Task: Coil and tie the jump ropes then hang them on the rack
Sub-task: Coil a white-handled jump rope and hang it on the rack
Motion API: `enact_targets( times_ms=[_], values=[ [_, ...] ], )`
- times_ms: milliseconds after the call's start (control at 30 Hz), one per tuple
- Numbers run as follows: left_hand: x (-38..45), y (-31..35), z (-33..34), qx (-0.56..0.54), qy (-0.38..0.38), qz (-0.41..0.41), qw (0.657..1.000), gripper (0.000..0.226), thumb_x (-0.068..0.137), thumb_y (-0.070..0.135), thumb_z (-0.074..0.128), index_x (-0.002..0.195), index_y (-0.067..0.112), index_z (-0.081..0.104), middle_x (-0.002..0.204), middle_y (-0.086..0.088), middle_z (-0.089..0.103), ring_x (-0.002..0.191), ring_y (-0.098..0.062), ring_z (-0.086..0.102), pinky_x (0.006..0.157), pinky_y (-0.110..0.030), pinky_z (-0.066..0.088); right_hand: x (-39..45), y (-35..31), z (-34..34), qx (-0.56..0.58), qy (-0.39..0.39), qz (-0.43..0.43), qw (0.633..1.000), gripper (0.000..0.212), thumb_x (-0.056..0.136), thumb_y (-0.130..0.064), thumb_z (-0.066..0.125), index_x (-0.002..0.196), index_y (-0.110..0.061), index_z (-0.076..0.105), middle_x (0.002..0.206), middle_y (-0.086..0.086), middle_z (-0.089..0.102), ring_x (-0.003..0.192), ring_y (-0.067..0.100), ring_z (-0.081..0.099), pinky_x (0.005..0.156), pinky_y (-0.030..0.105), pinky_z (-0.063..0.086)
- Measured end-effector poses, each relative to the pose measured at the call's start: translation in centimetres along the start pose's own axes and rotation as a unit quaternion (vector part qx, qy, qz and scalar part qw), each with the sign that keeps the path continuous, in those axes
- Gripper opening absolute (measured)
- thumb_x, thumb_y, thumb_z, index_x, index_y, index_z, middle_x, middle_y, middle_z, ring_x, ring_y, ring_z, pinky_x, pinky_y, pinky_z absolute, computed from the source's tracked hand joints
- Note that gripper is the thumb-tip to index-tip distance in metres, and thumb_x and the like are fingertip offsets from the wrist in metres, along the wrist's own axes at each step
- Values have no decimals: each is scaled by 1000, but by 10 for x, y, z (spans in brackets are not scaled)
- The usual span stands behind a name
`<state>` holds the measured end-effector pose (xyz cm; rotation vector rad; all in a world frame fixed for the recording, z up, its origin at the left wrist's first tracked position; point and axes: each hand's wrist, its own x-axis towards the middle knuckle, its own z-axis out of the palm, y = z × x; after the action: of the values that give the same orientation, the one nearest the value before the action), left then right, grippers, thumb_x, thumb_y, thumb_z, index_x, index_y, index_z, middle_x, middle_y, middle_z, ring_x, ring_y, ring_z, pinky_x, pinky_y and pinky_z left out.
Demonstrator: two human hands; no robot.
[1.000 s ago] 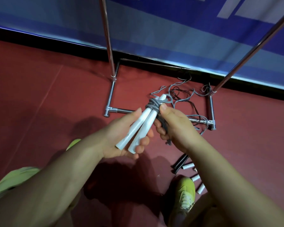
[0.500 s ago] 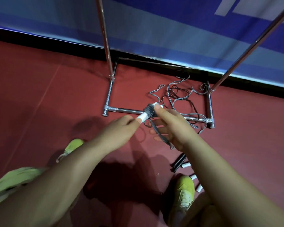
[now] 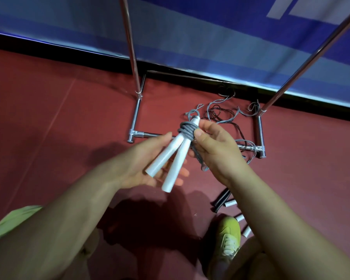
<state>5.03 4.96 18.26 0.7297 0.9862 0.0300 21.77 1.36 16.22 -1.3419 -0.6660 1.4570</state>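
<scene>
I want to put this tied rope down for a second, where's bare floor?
Bare red floor lies left of the rack base. Crowded: loose ropes tangle inside the base, and spare handles lie by the green shoe.

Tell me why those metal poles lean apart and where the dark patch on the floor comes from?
Head view: the wide-angle lens splays the chrome rack poles outward, an effect of distortion; light from above throws the arms' dark shadow on the red floor below the left hand and right hand; the white cylindrical rope handles look bright and slightly glossy; fingertips show a little blur.
</scene>
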Motion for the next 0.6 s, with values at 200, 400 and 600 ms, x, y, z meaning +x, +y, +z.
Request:
enact_targets(
  times_ms=[200, 400, 600],
  values=[
    [12, -3, 4, -131, -55, -11, 990, 73, 81, 64, 35, 75, -2, 66, 61, -13, 54, 43, -23, 50, 45, -27, 44, -2, -1, -1, -57, -18, -17, 998, 11, 97, -21, 51, 106, -16, 55, 70, -7, 64, 58, 7, 55, 56, 26, 45],
    [13, -15, 14, 176, 137, 62, 973, 58, 94, 54, 30, 75, 7, 58, 57, -6, 52, 44, -21, 48, 48, -24, 39, -4, 3, -2, -280, 8, 0, 960, 19, 103, -24, 34, 92, -20, 48, 68, 2, 52, 58, 20, 49, 55, 32, 40],
    [15, -16, 8, 271, 200, 80, 938, 45, 99, 41, 32, 71, 16, 56, 63, -3, 57, 55, -23, 54, 58, -30, 43, -2, 0, -6, -292, 5, 55, 955, 20, 102, -28, 37, 107, -11, 47, 75, 4, 58, 58, 22, 52, 54, 29, 47]
  ],
)
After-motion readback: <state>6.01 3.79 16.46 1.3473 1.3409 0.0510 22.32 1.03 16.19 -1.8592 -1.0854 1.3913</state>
